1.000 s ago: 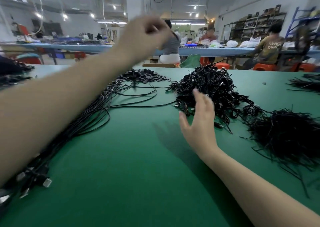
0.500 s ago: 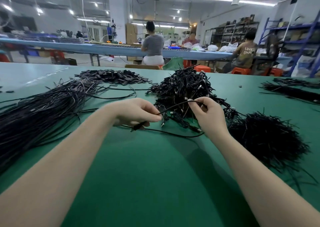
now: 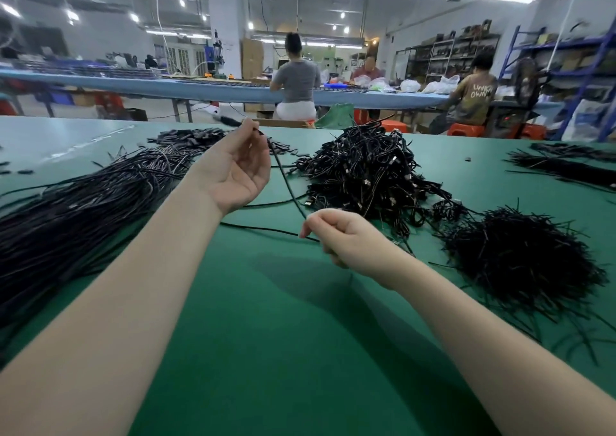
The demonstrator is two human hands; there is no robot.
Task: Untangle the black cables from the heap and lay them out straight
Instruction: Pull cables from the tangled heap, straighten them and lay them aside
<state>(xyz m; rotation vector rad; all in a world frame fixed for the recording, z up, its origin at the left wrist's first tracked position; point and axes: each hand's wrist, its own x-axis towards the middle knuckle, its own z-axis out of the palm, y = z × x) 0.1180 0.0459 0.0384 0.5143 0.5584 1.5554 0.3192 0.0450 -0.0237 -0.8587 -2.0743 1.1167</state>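
Observation:
A tangled heap of black cables (image 3: 366,172) lies on the green table (image 3: 266,329) ahead of me. My left hand (image 3: 238,169) is raised palm up and pinches one end of a single black cable (image 3: 286,182) at its fingertips. That cable runs taut down to my right hand (image 3: 336,235), which pinches it lower, close to the table in front of the heap. The rest of the cable trails left across the table. A bundle of straightened cables (image 3: 83,202) lies along the left side.
A bushy pile of short black ties (image 3: 520,259) sits at the right. Small black pieces (image 3: 190,135) lie at the back left, more cable bundles (image 3: 566,165) at the far right. Several people sit at a blue table (image 3: 213,90) beyond.
My left hand has risen up and away from the table, pulling one cable taut out of the heap. My right hand has moved slightly toward me and lower, still pinching the cable.

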